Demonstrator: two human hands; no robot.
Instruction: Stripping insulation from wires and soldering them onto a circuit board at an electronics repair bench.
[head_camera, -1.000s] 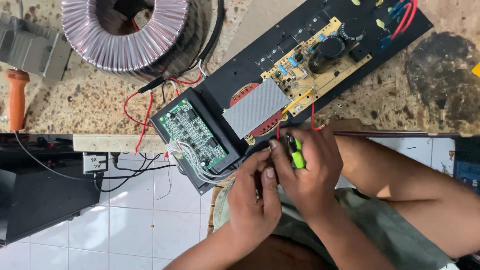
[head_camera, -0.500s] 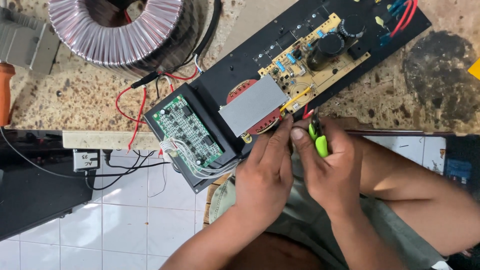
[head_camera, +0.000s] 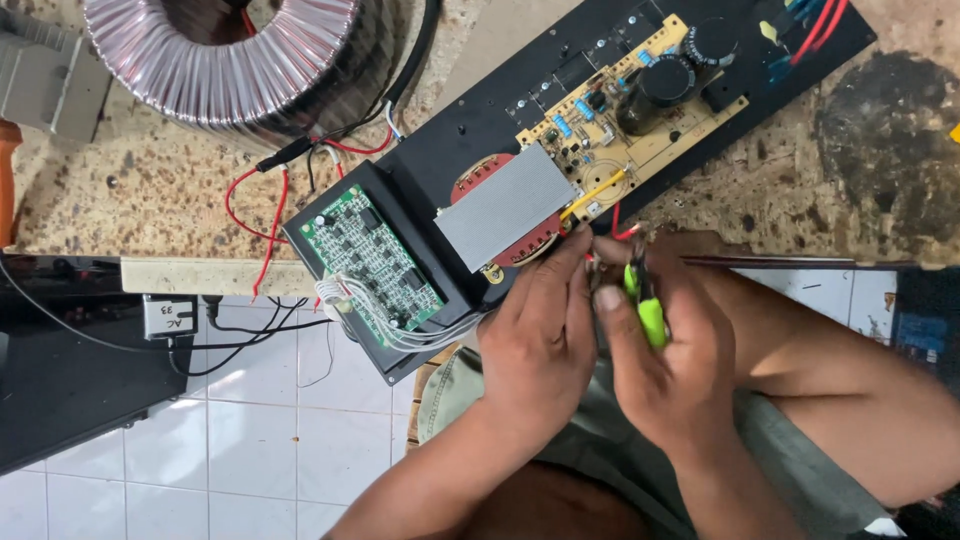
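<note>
- Fingers of your right hand (head_camera: 665, 365) are wrapped tight round a small tool with lime-green handles (head_camera: 646, 310), just off the bench edge.
- Your left hand (head_camera: 535, 345) pinches closed at the thin red wire (head_camera: 622, 232), beside the tool.
- Both hands sit just below the grey metal heatsink block (head_camera: 507, 206) on the black chassis plate (head_camera: 470, 140).

A single head-worn camera looks almost straight down from above the person, close over the near edge of a speckled stone workbench (head_camera: 150, 190). The bench fills the upper half; white tiled floor (head_camera: 250, 450) and the person's lap fill the lower half.
</note>
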